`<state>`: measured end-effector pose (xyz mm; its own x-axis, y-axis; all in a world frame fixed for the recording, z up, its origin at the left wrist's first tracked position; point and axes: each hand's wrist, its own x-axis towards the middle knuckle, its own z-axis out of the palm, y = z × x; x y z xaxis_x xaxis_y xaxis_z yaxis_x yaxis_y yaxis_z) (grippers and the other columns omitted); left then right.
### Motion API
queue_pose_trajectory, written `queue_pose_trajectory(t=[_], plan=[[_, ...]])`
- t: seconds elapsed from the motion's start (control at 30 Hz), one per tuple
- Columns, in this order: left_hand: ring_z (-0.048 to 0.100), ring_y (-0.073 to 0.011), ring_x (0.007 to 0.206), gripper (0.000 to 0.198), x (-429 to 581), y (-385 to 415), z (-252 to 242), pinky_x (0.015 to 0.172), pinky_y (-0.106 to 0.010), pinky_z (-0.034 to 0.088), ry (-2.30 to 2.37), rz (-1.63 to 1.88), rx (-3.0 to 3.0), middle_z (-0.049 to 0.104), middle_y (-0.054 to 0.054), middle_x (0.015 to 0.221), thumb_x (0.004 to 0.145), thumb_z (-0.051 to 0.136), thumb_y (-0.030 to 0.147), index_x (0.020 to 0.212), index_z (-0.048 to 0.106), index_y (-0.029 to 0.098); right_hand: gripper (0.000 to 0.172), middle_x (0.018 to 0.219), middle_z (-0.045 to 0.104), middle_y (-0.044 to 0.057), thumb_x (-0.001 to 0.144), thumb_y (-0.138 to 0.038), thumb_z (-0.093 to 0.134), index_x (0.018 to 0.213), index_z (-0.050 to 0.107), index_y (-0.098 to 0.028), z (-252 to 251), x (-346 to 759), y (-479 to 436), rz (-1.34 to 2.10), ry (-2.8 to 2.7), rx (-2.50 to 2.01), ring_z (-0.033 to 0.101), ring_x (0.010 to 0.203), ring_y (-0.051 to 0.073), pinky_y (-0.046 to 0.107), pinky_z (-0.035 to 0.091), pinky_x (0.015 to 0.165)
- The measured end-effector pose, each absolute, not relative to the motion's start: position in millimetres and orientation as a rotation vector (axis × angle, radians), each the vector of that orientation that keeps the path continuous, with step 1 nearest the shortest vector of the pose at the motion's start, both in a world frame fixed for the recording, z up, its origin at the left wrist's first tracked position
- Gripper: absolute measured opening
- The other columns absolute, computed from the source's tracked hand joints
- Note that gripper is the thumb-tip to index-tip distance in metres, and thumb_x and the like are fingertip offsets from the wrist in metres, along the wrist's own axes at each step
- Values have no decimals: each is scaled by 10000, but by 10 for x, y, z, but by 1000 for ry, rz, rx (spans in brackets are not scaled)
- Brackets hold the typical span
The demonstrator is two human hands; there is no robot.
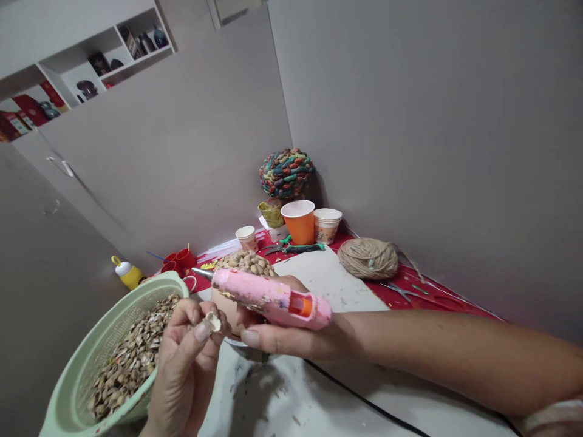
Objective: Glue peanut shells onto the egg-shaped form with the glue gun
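Observation:
My left hand [189, 352] pinches a pale pistachio shell [213, 321] between thumb and fingertips, its hollow side showing. My right hand [291, 334] is wrapped round a pink hot glue gun [255, 291], smeared with dried residue, its metal nozzle pointing left above the shell. Partly hidden behind the gun is a round form [243, 262], covered with shells on top and bare tan lower down. Beside my left hand a pale green colander [68, 370] holds many loose shells [136, 346].
A black cord [359, 397] crosses the white board [314, 279]. Behind stand an orange cup [299, 224], paper cups [327, 224] and a colourful ball [286, 173]. Green-handled pliers [296, 247], a twine ball [368, 258] and scissors [401, 291] lie on the red cloth [382, 294].

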<state>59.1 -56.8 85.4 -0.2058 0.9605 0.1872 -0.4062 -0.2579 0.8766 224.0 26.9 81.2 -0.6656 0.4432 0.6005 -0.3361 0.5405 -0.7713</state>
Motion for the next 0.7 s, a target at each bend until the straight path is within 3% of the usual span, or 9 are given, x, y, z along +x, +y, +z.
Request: queue_pose_trajectory(t=[0.27, 0.7], plan=[[598, -98, 728, 227, 653, -533, 857, 715, -179, 523, 993, 1739, 1102, 631, 5, 781, 708, 788, 141, 724, 567, 186, 317, 634, 407, -45, 835, -307, 659, 665, 434, -162, 721, 2143, 320, 1386, -1822, -83, 374, 592, 72, 215, 343, 550], [628, -90, 759, 208, 632, -529, 787, 742, -167, 521, 1018, 1744, 1231, 673, 14, 785, 735, 769, 123, 705, 573, 188, 217, 565, 463, -55, 825, -183, 598, 671, 445, -166, 776, 2166, 289, 1398, -1846, -138, 409, 517, 60, 182, 348, 472]])
